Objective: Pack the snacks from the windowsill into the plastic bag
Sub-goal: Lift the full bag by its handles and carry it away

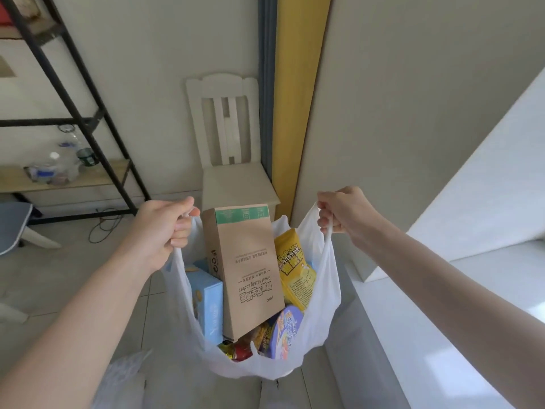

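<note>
Gripping plastic bag handles: left hand, right hand; brown box reads "Smart safety socket"

Thin translucent white plastic bag; matt brown cardboard box; glossy yellow foil snack pouch.

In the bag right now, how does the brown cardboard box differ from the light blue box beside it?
The brown cardboard box is plain kraft with black print and a green band on top; the light blue box is pale blue with small snack pictures. The brown box looks larger and pokes above the bag's opening, while the blue box sits lower, toward the left hand. The brown box leans; the blue box's pose is partly hidden. Both are cartons inside the white plastic bag.
</note>
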